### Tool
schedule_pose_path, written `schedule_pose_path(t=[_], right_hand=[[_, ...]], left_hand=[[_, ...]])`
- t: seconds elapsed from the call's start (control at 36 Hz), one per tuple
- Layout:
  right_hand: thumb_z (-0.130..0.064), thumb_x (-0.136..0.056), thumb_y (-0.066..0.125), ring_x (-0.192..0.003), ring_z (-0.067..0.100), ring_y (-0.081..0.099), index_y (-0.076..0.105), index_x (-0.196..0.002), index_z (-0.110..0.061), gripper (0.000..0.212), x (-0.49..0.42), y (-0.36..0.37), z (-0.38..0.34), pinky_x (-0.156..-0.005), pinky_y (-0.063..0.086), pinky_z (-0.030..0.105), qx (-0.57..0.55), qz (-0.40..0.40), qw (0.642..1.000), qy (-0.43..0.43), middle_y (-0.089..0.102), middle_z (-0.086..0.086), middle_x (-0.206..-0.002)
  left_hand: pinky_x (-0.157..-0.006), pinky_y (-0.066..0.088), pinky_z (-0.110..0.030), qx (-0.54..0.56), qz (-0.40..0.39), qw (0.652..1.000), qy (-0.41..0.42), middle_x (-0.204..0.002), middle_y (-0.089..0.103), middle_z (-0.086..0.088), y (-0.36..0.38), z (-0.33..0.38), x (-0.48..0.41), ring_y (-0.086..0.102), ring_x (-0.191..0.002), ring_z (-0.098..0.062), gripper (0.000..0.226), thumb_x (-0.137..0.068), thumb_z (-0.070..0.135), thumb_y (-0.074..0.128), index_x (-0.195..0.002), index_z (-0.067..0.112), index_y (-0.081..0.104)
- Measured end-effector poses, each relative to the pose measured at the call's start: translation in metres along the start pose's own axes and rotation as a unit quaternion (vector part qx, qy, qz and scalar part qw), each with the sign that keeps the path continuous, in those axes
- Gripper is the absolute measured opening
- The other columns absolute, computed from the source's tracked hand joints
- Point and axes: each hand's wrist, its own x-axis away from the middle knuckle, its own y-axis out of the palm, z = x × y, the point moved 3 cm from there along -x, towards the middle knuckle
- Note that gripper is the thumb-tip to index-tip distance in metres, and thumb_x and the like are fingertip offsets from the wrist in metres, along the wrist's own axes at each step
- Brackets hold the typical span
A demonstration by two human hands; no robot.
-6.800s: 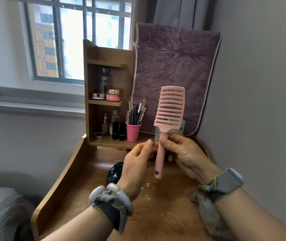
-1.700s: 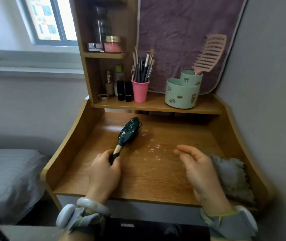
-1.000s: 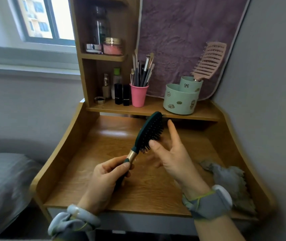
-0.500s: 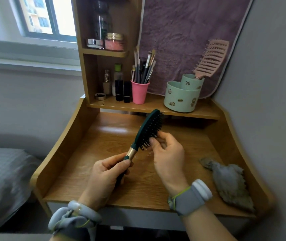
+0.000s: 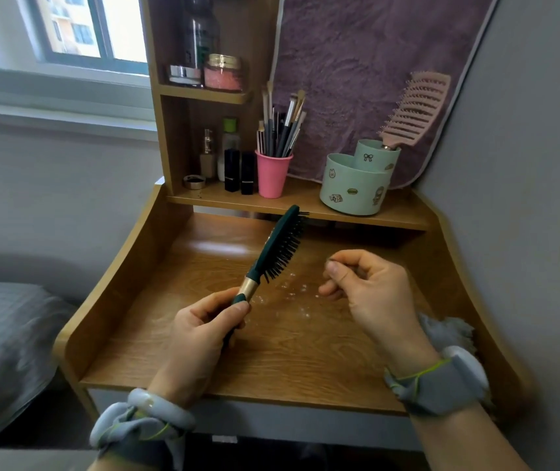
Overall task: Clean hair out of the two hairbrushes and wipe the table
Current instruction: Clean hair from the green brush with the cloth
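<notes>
My left hand [image 5: 200, 329] grips the handle of a dark green oval hairbrush [image 5: 280, 248], held tilted above the wooden table [image 5: 292, 341] with its bristles facing right. My right hand [image 5: 365, 294] hovers to the right of the brush, thumb and forefinger pinched together as if on a thin strand of hair, too fine to make out. A pink vented hairbrush [image 5: 414, 110] stands handle-down in a mint green holder [image 5: 356, 185] on the back shelf. White specks [image 5: 292, 294] lie scattered on the tabletop under the brush. A grey cloth [image 5: 448, 331] lies at the right, partly behind my right wrist.
A pink cup [image 5: 273, 173] of makeup brushes, small bottles and lipsticks [image 5: 234, 168] stand on the shelf. Jars [image 5: 222, 73] sit on a higher shelf. A purple towel [image 5: 356, 62] hangs on the back wall. A grey bed [image 5: 3, 338] lies to the left.
My right hand has pulled away from the green brush's bristles to the right, with its fingertips pinched. My left hand still holds the brush up, after lifting it off the table earlier.
</notes>
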Motion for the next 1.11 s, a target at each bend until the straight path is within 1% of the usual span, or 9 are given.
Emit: schedule_pose_path(t=[0.17,0.36,0.61,0.69,0.75,0.83,0.94,1.03,1.11], right_hand=[[-0.008,-0.088,0.060,-0.063,0.012,0.069,0.066,-0.087,-0.019,0.013,0.001,-0.028,0.000,-0.054,0.052,0.017,0.036,0.042,0.998,-0.013,0.070,-0.003,-0.071],[-0.012,-0.090,0.060,-0.065,0.015,0.070,0.066,-0.086,-0.024,0.014,-0.004,-0.058,0.002,-0.055,0.053,0.019,0.000,0.120,0.993,-0.013,0.071,-0.002,-0.074],[-0.019,-0.092,0.056,-0.071,0.011,0.070,0.063,-0.089,-0.029,0.013,-0.002,-0.066,0.006,-0.062,0.056,0.023,0.015,0.213,0.976,-0.037,0.070,0.000,-0.080],[-0.016,-0.094,0.053,-0.071,0.005,0.068,0.061,-0.094,-0.029,0.016,-0.002,-0.056,0.008,-0.061,0.054,0.018,0.060,0.147,0.987,-0.010,0.069,-0.001,-0.085],[-0.016,-0.094,0.052,-0.074,0.002,0.067,0.061,-0.107,-0.026,0.019,-0.004,-0.044,0.011,-0.062,0.053,0.016,0.149,0.017,0.988,0.029,0.068,-0.003,-0.091],[-0.021,-0.094,0.054,-0.094,0.010,0.062,0.057,-0.126,-0.022,0.032,-0.005,-0.028,0.014,-0.078,0.048,0.022,0.304,-0.147,0.940,0.051,0.064,-0.003,-0.111],[-0.005,-0.091,0.042,-0.104,0.014,0.058,0.045,-0.137,-0.024,0.050,-0.011,-0.025,0.011,-0.082,0.052,0.026,0.339,-0.171,0.922,0.070,0.059,-0.001,-0.125],[-0.003,-0.089,0.040,-0.079,0.006,0.058,0.040,-0.140,-0.025,0.055,-0.016,-0.030,0.010,-0.052,0.046,0.015,0.342,-0.173,0.920,0.082,0.058,-0.001,-0.128],[-0.016,-0.093,0.045,-0.054,0.001,0.055,0.039,-0.141,-0.023,0.049,-0.017,-0.037,0.009,-0.047,0.041,0.016,0.356,-0.158,0.917,0.090,0.060,0.003,-0.124]], left_hand=[[-0.051,0.046,-0.021,0.050,0.067,0.997,0.002,-0.082,0.066,-0.011,-0.008,-0.002,-0.004,0.057,-0.064,-0.012,0.037,-0.060,0.037,0.076,-0.093,0.019,0.076],[-0.051,0.048,-0.019,0.069,0.073,0.995,-0.007,-0.082,0.066,-0.009,-0.011,-0.005,-0.005,0.057,-0.062,-0.011,0.031,-0.065,0.032,0.075,-0.094,0.020,0.076],[-0.064,0.045,-0.026,0.091,0.104,0.990,0.000,-0.083,0.069,-0.005,-0.009,0.001,-0.002,0.059,-0.072,-0.013,0.036,-0.070,0.027,0.068,-0.104,0.013,0.069],[-0.063,0.045,-0.024,0.089,0.102,0.991,-0.001,-0.084,0.070,-0.005,-0.008,0.002,-0.001,0.058,-0.073,-0.013,0.038,-0.070,0.026,0.067,-0.106,0.011,0.068],[-0.065,0.044,-0.026,0.077,0.097,0.992,-0.004,-0.085,0.070,-0.006,-0.007,0.002,-0.001,0.057,-0.075,-0.014,0.039,-0.070,0.026,0.068,-0.106,0.011,0.069],[-0.064,0.044,-0.026,0.063,0.091,0.994,-0.008,-0.086,0.071,-0.007,-0.006,0.000,-0.001,0.057,-0.075,-0.015,0.038,-0.068,0.027,0.070,-0.103,0.012,0.071],[-0.057,0.045,-0.022,0.054,0.079,0.995,-0.006,-0.086,0.069,-0.009,-0.006,0.000,0.000,0.056,-0.071,-0.015,0.034,-0.066,0.030,0.072,-0.096,0.015,0.075],[-0.056,0.045,-0.021,0.066,0.074,0.995,-0.007,-0.086,0.071,-0.008,-0.006,0.001,0.001,0.056,-0.073,-0.015,0.031,-0.068,0.028,0.071,-0.096,0.016,0.075],[-0.053,0.048,-0.018,0.079,0.070,0.994,-0.009,-0.086,0.071,-0.008,-0.007,0.001,0.001,0.057,-0.072,-0.014,0.032,-0.069,0.026,0.070,-0.099,0.014,0.073]])
